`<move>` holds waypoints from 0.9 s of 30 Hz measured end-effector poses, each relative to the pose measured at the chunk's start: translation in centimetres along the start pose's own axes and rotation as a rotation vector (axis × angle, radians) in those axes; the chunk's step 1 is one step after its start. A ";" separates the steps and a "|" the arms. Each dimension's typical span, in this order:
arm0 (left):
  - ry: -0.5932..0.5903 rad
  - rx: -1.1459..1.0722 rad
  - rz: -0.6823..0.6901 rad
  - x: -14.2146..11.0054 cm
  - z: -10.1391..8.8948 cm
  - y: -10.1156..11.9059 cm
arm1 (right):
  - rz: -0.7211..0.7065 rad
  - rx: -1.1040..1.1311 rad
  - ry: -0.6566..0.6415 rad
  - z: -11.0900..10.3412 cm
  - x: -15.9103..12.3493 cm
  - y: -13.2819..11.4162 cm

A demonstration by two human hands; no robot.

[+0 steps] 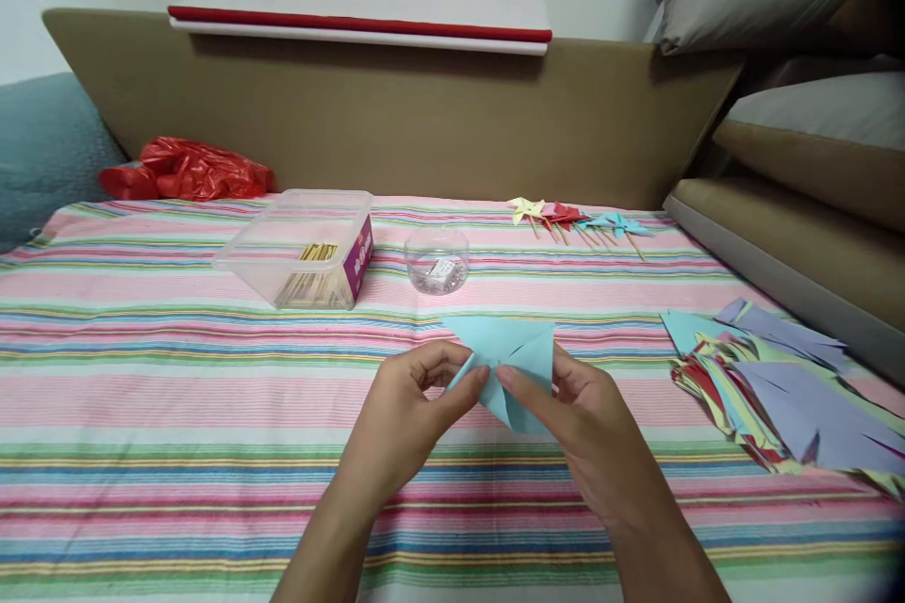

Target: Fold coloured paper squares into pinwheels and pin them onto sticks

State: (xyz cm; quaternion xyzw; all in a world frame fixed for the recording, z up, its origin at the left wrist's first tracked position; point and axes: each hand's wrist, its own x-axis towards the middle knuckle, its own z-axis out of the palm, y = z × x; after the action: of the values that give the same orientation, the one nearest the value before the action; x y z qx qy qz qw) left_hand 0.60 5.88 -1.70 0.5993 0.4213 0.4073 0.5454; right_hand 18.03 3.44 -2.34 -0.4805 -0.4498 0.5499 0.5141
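A light blue paper square [510, 353] with cuts from its corners is held above the striped sheet at centre. My left hand [406, 415] pinches a folded corner at the paper's middle between thumb and fingers. My right hand [584, 429] grips the paper from the right, its thumb pressing at the centre beside the left fingers. Both hands are closed on the paper.
A clear plastic box [304, 245] with wooden sticks and a small clear jar [436, 261] of pins stand behind. Finished paper pinwheels [572, 219] lie at the back. A stack of cut coloured paper [778, 386] lies right. A red plastic bag [190, 170] sits far left.
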 end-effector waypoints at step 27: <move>0.297 -0.502 -0.055 -0.1 4.7 -1.0 | -0.064 0.610 0.319 5.1 0.1 1.1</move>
State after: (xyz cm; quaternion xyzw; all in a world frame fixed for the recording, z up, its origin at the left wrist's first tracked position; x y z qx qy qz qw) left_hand 4.93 4.36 -3.01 0.3677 0.3987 0.5673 0.6197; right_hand 12.80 3.48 -2.76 -0.3703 -0.1933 0.5607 0.7149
